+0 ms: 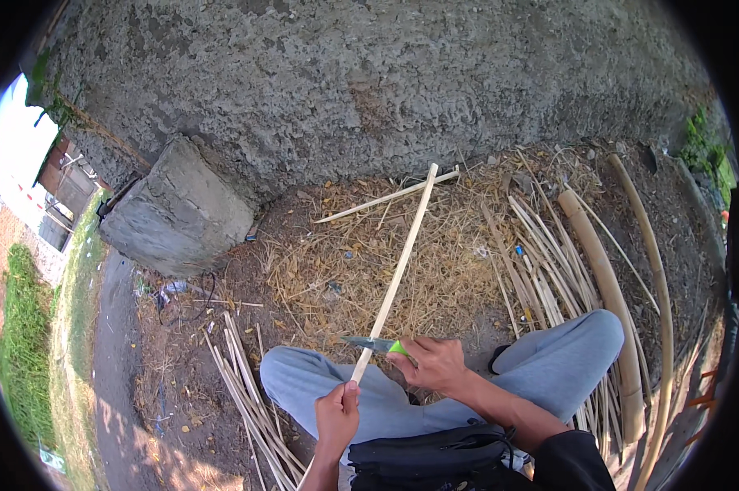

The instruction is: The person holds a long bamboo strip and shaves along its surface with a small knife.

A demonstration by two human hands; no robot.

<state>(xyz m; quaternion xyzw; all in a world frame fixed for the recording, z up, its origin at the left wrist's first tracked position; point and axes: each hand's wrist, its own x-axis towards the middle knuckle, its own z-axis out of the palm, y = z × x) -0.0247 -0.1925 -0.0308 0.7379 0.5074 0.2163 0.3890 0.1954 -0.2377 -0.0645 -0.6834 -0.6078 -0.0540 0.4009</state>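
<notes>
A rough grey wall [386, 90] stands in front of me, with a bulky grey concrete-like block [181, 209] against it at left, while a thick tan bamboo pole [603, 274] and pale split strips [549, 266] lie on the ground to my right. The long, narrow, pale wooden strip [406, 258] slants up and away between my knees, its near part clasped in my left hand [336, 416]. My right hand [435, 360] is wrapped around the green handle of a small knife [380, 344], whose dark blade crosses the strip just beyond my left hand.
</notes>
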